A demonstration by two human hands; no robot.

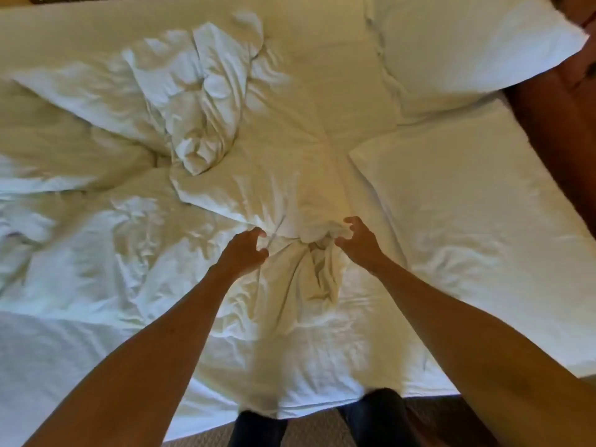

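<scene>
In the head view, a bed (371, 359) dressed in white linen is seen from its long side, and the work in hand is judged to be the pulling and straightening of the white sheet (309, 272), which is gathered into a tight bunch at the middle of the bed, between the two hands. The left hand (245, 251) is held at the left edge of the bunch; its grip is half curled like a claw, a gap is seen between thumb and fingers, and no cloth is seen clamped in it. The right hand (358, 240) is set against the right edge of the bunch; its grip is curled over the gathered cloth, but whether the cloth is actually pinched cannot be told. The step is judged to be the taking hold of the bunch. The next move calls for both grips to be closed firmly on the cloth, which is then to be drawn evenly toward the near edge or spread apart, so that the folds are flattened rather than twisted further. A crumpled duvet (193, 101) is heaped at the far left, and two pillows (467, 204) (467, 43) are laid at the right. No brand, label or writing can be read anywhere.
</scene>
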